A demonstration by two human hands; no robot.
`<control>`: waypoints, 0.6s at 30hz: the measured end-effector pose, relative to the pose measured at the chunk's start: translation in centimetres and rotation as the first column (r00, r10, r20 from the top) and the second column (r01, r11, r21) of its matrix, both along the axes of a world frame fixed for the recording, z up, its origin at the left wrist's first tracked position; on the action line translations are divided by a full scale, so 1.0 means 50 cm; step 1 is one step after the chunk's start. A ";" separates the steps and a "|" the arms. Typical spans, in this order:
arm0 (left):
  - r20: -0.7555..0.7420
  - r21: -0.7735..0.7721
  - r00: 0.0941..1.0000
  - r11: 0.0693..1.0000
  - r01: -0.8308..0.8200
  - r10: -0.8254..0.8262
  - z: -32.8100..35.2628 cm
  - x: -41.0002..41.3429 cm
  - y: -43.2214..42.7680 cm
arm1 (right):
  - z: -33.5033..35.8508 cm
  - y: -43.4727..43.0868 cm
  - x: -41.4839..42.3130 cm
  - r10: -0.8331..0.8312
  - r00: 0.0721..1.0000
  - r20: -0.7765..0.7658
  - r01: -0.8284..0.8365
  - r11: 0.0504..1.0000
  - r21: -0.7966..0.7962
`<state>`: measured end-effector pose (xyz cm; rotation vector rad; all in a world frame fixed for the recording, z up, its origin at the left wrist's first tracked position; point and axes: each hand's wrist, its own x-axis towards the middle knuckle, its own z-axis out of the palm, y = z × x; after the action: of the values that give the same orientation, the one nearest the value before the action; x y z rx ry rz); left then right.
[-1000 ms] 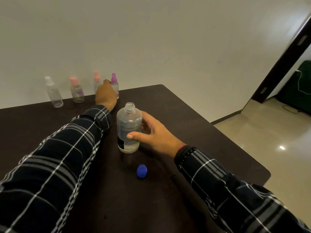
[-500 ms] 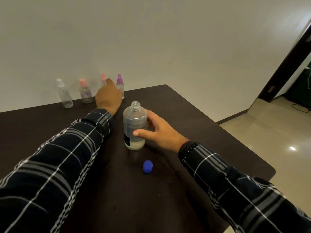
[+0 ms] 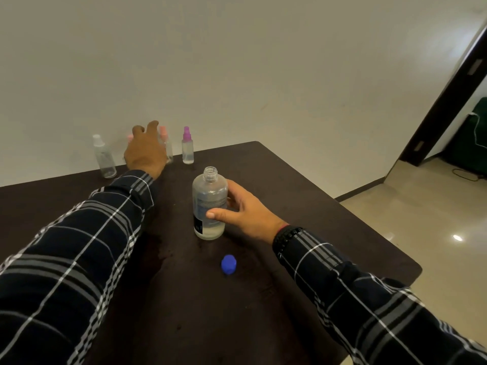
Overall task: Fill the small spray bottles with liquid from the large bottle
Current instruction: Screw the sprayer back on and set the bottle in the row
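Right hand [image 3: 247, 209] wraps thumb and fingers round the open large bottle [image 3: 209, 204], upright on the table [image 3: 184, 312]; a blue cap [image 3: 228, 264] lies just nearer the person. Left hand [image 3: 145, 151], fingers apart, reaches before the spray bottles [image 3: 187, 151] far beyond.

A dark brown counter [image 3: 303, 206] stands against a plain off-white wall [image 3: 237, 61]. To the right, glossy beige floor tiles [image 3: 421, 219] reflect a ceiling light beside a dark door frame [image 3: 445, 101].
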<state>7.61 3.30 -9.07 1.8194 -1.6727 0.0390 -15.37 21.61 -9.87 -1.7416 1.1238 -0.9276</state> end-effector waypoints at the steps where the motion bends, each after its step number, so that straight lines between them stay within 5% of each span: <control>1: 0.006 0.044 1.000 0.999 0.021 -0.021 0.000 0.002 -0.003 | 0.001 0.000 0.000 -0.001 1.000 -0.002 0.001 1.000 0.001; 10: -0.198 -0.038 0.980 0.999 -0.024 0.016 0.014 -0.014 -0.015 | -0.002 -0.002 0.001 -0.002 1.000 -0.005 0.002 1.000 0.012; 18: -0.084 0.013 0.996 0.999 0.042 -0.040 0.014 -0.005 -0.027 | -0.005 -0.011 -0.004 0.012 0.999 -0.030 -0.012 1.000 0.020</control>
<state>7.37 1.98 -8.38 1.7726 -1.6550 -0.0672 -15.58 21.07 -10.12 -1.7500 1.1371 -0.8827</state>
